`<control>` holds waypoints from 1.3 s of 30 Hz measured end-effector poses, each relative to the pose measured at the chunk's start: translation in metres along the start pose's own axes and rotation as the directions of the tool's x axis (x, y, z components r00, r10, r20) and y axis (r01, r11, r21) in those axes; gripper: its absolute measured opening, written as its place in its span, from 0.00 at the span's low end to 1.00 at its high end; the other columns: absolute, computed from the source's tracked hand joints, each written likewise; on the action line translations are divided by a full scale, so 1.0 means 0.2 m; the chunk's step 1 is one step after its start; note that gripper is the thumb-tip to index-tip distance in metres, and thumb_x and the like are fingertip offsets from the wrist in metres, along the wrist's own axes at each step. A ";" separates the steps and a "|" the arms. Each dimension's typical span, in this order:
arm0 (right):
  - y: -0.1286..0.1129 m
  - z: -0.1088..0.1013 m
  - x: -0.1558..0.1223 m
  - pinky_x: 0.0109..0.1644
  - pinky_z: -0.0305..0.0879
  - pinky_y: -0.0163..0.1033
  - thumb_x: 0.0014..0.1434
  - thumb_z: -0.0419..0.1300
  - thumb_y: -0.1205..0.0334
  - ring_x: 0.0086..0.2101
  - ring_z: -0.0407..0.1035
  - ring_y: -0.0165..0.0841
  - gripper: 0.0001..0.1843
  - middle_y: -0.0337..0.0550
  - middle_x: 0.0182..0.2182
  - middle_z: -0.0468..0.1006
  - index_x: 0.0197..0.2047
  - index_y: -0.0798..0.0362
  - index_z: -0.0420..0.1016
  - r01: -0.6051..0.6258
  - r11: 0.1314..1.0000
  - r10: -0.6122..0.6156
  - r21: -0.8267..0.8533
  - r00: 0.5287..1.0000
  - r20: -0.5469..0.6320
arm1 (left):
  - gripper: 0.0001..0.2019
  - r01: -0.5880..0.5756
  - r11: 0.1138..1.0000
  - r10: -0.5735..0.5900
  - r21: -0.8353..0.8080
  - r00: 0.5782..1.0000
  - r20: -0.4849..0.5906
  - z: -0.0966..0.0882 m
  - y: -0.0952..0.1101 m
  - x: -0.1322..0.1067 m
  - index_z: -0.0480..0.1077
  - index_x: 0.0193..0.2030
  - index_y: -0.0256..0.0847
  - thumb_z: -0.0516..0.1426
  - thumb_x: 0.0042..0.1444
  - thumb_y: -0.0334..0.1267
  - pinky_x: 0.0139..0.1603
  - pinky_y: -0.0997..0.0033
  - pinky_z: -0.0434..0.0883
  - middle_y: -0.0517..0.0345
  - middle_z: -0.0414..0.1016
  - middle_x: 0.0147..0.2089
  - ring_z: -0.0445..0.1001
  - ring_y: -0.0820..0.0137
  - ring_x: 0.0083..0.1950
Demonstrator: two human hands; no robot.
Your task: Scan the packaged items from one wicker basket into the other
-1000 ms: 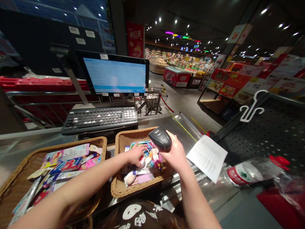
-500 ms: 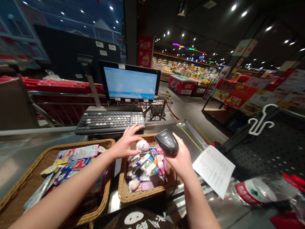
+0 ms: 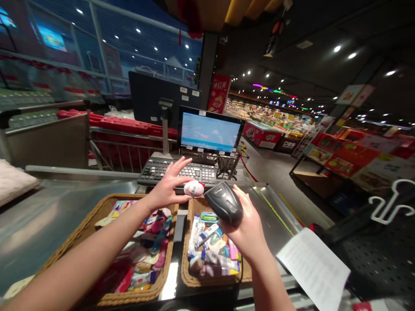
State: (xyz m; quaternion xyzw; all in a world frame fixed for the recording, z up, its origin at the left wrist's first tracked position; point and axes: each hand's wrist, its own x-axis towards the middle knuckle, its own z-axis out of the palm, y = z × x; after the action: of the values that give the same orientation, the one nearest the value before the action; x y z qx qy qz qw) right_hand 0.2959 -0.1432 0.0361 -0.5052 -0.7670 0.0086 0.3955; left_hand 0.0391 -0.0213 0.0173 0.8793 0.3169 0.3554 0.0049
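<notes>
My left hand [image 3: 171, 185] pinches a small white egg-shaped package [image 3: 193, 188] with a red end and a printed label between thumb and fingers. Close beside it, my right hand [image 3: 244, 220] grips a black barcode scanner [image 3: 223, 203], its head turned toward the package. Both are raised above the near edge of the keyboard [image 3: 155, 170]. Beneath my right hand stands a wicker basket [image 3: 212, 283] of small packaged goods [image 3: 210, 237]. A larger wicker basket [image 3: 173, 246] with more colourful packages lies under my left forearm, which hides part of it.
Behind the keyboard stands a lit monitor [image 3: 210, 131], with a second dark screen [image 3: 155, 101] to its left. A printed paper sheet [image 3: 314, 265] lies on the right, near a white hook [image 3: 389, 203]. Shopping carts [image 3: 119, 142] stand beyond the counter.
My left hand has lifted the egg-shaped package out from over the smaller basket, closer to the scanner. The whole view has swung left, so the scene sits further right.
</notes>
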 end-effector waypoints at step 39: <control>-0.52 0.39 0.09 0.68 0.45 0.67 0.47 0.58 0.70 0.65 0.56 0.51 0.28 0.49 0.55 0.73 0.53 0.48 0.73 0.030 0.996 -0.048 0.082 0.974 0.221 | 0.21 0.117 0.993 -0.117 0.033 0.993 0.019 -0.42 -0.37 -0.36 0.74 0.51 0.48 0.63 0.50 0.49 0.70 0.33 0.39 0.51 0.44 0.75 0.43 0.46 0.75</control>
State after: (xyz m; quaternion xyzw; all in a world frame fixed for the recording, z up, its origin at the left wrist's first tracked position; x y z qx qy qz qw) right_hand 0.1645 -0.1498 0.0371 -0.4700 -0.8153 0.0875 0.3267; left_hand -0.0953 -0.0204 0.0183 0.8629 0.3736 0.3399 0.0149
